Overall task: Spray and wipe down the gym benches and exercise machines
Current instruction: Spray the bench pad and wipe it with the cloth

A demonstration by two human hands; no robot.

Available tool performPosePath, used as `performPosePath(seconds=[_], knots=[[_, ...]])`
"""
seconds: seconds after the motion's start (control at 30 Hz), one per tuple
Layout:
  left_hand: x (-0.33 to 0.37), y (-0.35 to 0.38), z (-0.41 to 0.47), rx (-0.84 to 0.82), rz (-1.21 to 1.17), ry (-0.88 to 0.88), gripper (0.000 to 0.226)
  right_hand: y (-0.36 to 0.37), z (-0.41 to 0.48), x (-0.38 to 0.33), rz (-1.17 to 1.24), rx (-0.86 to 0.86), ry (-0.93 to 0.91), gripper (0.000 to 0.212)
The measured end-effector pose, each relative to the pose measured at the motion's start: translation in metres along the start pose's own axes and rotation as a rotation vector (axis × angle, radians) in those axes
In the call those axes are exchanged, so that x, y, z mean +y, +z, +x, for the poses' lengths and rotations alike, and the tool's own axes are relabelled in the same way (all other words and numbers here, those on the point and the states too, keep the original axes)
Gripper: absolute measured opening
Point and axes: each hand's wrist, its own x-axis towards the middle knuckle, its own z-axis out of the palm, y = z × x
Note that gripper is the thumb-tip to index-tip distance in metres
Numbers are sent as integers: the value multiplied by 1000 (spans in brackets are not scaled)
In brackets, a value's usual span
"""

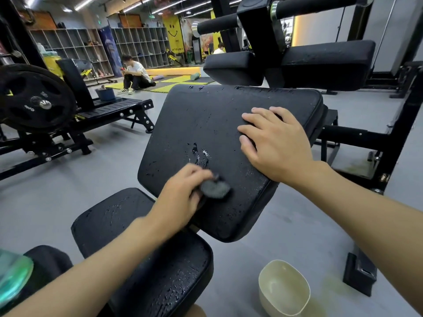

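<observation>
At far left a weight plate sits on a machine. Below centre the left hand grips a blurred grey cloth against the wet black bench pad. The right hand lies flat on the pad, fingers straight. At lower right a cream bowl stands on the floor.

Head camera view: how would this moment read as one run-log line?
step: wiping | left hand: grips grey cloth on wet black pad | right hand: flat on pad | floor: cream bowl
</observation>
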Motion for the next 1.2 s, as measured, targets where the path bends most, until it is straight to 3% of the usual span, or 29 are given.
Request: performPosePath(seconds=[0.1, 0.3, 0.47, 0.57, 0.7, 0.87, 1.07, 1.2], knots=[[-1, -5, -7, -42, -12, 32, 50, 2, -1, -1, -9, 13, 5, 39], [19, 10, 61, 109, -46, -62, 43, 1, 1, 0, 17, 24, 6, 42], [23, 6, -24, -36, -34, 72, 49, 4, -1, -1, 5, 53, 16, 43], [28, 5, 11, -52, -34, 102, 48, 6, 0, -1, 0, 60, 18, 42], [53, 15, 61, 48, -54, 31, 45, 3, 0, 1, 5, 61, 13, 44], [48, 13, -17, -37, -91, 147, 47, 4, -1, 0, 8, 60, 22, 50], [70, 23, 43, 7, -95, 116, 43, 1, 1, 1, 24, 43, 27, 51], [56, 15, -11, -100, -98, 198, 40, 2, -1, 1, 14, 34, 26, 50]])
